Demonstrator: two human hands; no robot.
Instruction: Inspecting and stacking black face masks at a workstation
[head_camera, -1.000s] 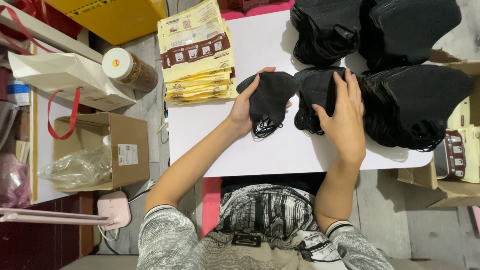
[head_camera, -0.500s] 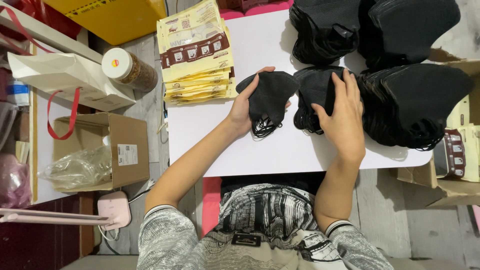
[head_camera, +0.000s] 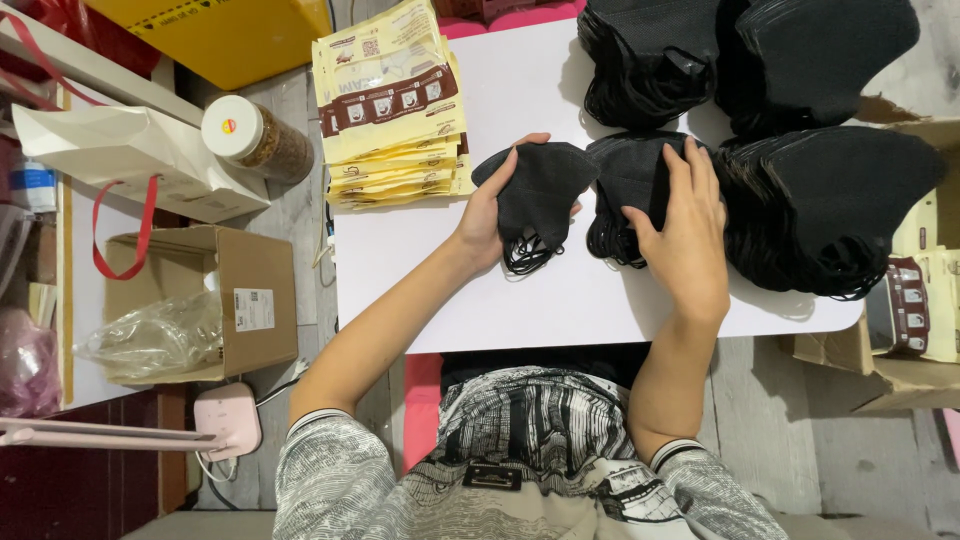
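My left hand (head_camera: 490, 215) is closed around a small stack of black face masks (head_camera: 535, 200) on the white desk (head_camera: 560, 300), while my right hand (head_camera: 685, 235) rests flat, fingers apart, on a neighbouring mask pile (head_camera: 625, 185).

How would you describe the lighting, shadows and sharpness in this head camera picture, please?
In the head view, light is even and soft; the white table is bright without harsh glare. Faint shadows lie beside the left hand and right hand. The black masks are so dark that their folds barely show. The picture is sharp at the centre, with slight wide-angle bending at the edges.
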